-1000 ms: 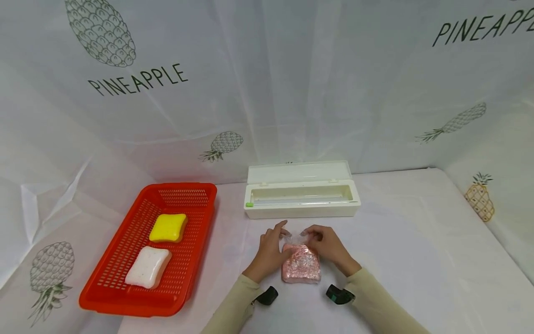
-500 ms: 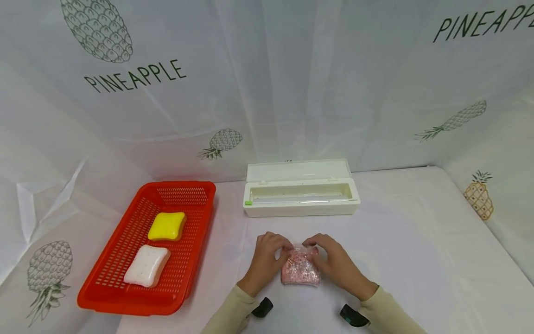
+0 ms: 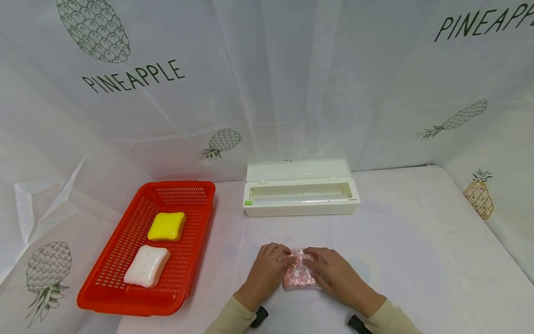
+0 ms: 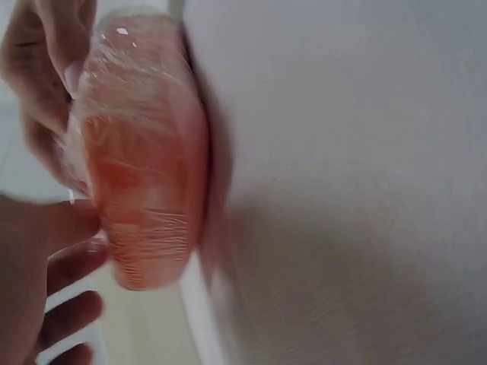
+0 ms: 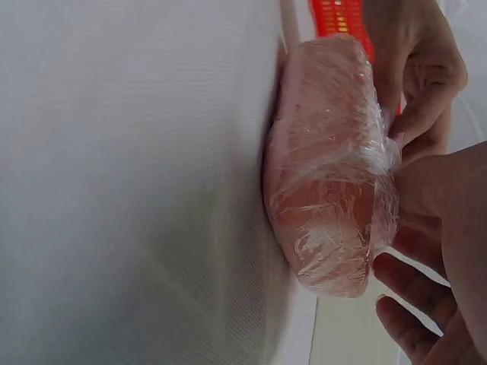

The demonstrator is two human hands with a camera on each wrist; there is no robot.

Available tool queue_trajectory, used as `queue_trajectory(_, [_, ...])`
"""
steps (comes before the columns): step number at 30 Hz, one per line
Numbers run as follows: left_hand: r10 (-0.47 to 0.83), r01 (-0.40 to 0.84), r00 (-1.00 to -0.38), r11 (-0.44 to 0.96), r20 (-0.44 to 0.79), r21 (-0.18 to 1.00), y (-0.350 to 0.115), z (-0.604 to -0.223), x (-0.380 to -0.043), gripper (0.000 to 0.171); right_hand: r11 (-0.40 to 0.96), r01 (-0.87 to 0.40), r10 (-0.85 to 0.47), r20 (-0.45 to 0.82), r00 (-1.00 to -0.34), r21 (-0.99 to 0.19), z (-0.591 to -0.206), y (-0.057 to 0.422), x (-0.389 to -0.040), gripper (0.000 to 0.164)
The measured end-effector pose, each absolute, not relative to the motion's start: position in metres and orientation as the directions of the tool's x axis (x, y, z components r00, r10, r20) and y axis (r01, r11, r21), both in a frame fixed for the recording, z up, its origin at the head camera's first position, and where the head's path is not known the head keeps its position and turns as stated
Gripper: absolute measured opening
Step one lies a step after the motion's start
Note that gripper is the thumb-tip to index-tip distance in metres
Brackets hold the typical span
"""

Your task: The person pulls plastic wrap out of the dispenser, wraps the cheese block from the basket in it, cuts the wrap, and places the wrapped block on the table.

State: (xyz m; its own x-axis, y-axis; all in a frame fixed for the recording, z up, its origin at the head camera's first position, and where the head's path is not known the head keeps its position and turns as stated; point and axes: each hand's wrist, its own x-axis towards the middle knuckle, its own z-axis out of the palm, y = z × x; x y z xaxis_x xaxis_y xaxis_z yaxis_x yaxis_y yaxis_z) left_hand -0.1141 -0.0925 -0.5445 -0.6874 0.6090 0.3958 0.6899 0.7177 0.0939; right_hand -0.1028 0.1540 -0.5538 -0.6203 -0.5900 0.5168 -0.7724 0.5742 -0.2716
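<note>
A pink bar of soap wrapped in clear plastic film lies on the white cloth, between my hands. At its far left part, my left hand holds the film with thumb and bent fingers. My right hand has its thumb and fingertips on the film at the right of the bar's top. Creased film bunches under the fingertips in the right wrist view, while the near side of the soap shows tight wrinkles. The hands hide parts of the bar's far corners.
Behind the hands stands a long white film dispenser box with its lid raised and a green slider. At left, a red perforated basket holds a yellow soap and a white soap. A pineapple-print curtain hangs behind.
The gathered film beyond the bar's far edge has been drawn toward the person and laid over its top. Both hands have moved nearer the person, the right forearm swinging outward; the bar slid slightly nearer.
</note>
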Motion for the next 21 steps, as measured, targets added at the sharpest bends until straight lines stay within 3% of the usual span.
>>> queue_trajectory(5, [0.631, 0.680, -0.712, 0.729, 0.308, 0.078, -0.094, -0.540, -0.104, 0.020, 0.614, -0.760, -0.633, 0.442, -0.636, -0.214, -0.553, 0.157, -0.095, 0.045])
queue_trajectory(12, [0.623, 0.636, -0.764, 0.771, 0.168, 0.029, -0.092, -0.534, -0.094, 0.037, 0.641, -0.753, -0.642, 0.432, -0.634, -0.152, -0.557, 0.158, -0.091, 0.049])
queue_trajectory(21, [0.654, 0.646, -0.731, 0.755, 0.195, -0.111, -0.084, -0.541, -0.090, 0.027, 0.645, -0.759, -0.650, 0.455, -0.608, -0.093, -0.559, 0.153, -0.091, 0.045])
